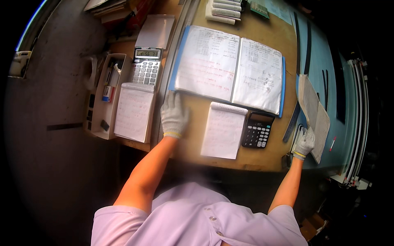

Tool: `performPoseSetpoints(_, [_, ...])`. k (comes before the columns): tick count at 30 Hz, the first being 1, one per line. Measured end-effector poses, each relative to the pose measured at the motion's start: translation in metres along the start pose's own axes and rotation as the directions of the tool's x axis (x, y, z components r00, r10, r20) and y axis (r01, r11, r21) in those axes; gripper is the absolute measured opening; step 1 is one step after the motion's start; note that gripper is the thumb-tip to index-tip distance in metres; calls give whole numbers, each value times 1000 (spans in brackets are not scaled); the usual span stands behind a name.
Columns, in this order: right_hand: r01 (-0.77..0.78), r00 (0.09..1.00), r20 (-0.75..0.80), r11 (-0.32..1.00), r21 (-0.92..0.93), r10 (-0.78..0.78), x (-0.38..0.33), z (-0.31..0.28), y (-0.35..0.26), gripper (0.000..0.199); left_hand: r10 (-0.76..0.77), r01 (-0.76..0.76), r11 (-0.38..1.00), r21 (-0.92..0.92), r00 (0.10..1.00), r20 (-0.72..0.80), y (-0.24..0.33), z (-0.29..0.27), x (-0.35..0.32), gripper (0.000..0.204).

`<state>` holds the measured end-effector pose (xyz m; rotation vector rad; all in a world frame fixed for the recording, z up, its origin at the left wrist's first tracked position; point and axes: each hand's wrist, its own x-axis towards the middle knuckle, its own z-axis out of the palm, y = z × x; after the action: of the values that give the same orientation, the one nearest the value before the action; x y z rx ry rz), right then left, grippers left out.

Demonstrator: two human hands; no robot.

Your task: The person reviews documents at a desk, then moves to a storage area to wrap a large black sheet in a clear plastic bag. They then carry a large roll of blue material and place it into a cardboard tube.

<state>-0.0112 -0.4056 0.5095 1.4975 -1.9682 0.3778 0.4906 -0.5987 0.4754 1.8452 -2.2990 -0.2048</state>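
Note:
My left hand (173, 117), in a pale knit glove with a yellow cuff, lies on the brown tabletop with its fingers stretched out. Its fingertips reach the lower left corner of an open blue folder (209, 61) of handwritten sheets in clear sleeves. My right hand (304, 142), gloved alike, is closed on the near edge of a worn, open book (317, 117) at the table's right side. The book sits at a slant, and the fingers are partly hidden. Between my hands lie a spiral notepad (223, 133) and a black calculator (257, 130).
Left of the table stand a silver calculator (146, 67), another spiral notepad (134, 108) and an open box (98, 117) of small items. Stacked booklets (223, 10) sit at the far edge. A red pen (333, 144) lies on the blue-green surface at right.

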Motion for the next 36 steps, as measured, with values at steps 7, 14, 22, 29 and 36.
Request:
performPoseSetpoints(7, [-358, 859, 291, 901, -245, 421, 26, -16, -29, 34, -1, -4, 998, -61, 996, -87, 11, -7, 0, 62])
performPoseSetpoints(14, [-320, 947, 146, 820, 474, 286, 84, -18, -231, 18, -5, -1, 997, -71, 996, -87, 6, -7, 0, 63])
performPoseSetpoints(22, [-157, 898, 350, 549, 821, -265, 118, 21, -395, 28, -20, 16, 997, -72, 998, -56, 8, -7, 1, 62])
performPoseSetpoints(29, [-104, 844, 441, 714, 693, -305, 123, 44, -415, 45, -1, -9, 996, -93, 995, -100, 5, -7, 2, 62])
performPoseSetpoints(36, [-440, 854, 508, 372, 817, -107, 117, 66, -401, 16, 1, -9, 996, -83, 995, -95, 11, -13, 1, 62])
